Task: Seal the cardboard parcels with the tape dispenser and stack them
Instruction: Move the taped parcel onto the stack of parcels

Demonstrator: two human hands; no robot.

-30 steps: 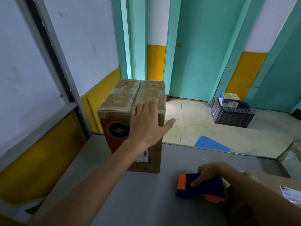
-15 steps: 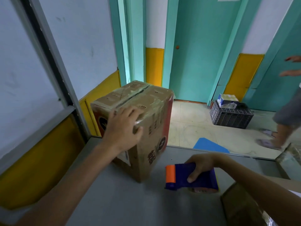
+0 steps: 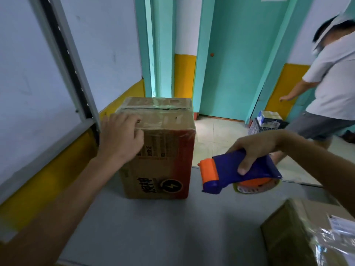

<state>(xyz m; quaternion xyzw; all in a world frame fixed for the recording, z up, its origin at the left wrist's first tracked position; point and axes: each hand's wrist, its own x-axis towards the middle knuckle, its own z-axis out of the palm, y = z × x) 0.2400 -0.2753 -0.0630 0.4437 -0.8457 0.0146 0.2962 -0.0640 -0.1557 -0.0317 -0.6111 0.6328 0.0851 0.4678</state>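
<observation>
A tall cardboard box [image 3: 165, 156] stands upright on the grey table [image 3: 153, 231], close to the far left edge beside the window frame [image 3: 76, 89], its top flaps closed under glossy clear tape and a round lightning-bolt mark low on the near face. The left hand [image 3: 120, 139] holds the box at its upper left corner, fingers curled over the top edge and palm against the near face. To the right of the box and apart from it, the right hand [image 3: 255, 148] grips a blue and orange tape dispenser [image 3: 230, 169] from above, fingers wrapped round the blue body (the thumb lies along its near side); the dispenser hangs over the table with its orange end pointing toward the box. A second parcel [image 3: 299, 235], wrapped in crinkled plastic and carrying a white label, sits at the table's near right corner. Beyond the table a person in a white shirt [image 3: 334, 81] stands by the teal doorway, near a dark crate [image 3: 255, 128] on the tiled floor.
</observation>
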